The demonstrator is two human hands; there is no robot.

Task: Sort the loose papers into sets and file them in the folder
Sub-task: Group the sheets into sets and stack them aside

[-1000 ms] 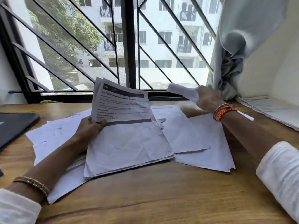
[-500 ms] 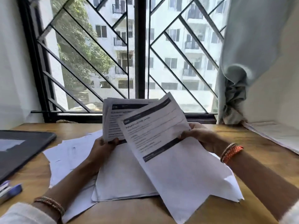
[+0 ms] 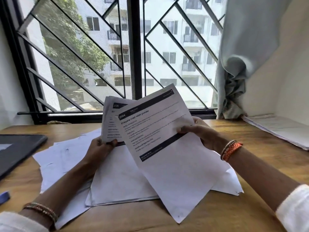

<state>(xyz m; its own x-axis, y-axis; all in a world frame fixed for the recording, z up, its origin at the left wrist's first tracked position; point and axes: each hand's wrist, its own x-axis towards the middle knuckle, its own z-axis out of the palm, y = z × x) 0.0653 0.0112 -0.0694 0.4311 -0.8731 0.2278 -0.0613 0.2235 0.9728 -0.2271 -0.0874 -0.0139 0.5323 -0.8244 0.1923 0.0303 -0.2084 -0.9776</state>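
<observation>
**Sorting entry: second sheet raised for reading**

Your right hand [image 3: 199,131] is pinching a printed sheet [image 3: 160,136], now lifted from the loose papers [image 3: 63,158] on the table [image 3: 209,221] and overlapping the set [image 3: 110,121] your left hand [image 3: 102,148] is gripping upright. A second ago that right hand was reaching far right. Likely you are comparing headings; the folder is not identifiable.

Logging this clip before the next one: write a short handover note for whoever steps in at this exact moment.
Left hand: grip on a small stack of printed white sheets, held up.
Right hand: grip on a single printed white sheet headed "Prepare cold relief powder", overlapping the stack.
Loose white papers lie spread on the wooden desk; another paper pile sits far right.
Done: one set started, apparently.
Left: sort the spread papers, file everything. No folder clearly identifiable.
</observation>
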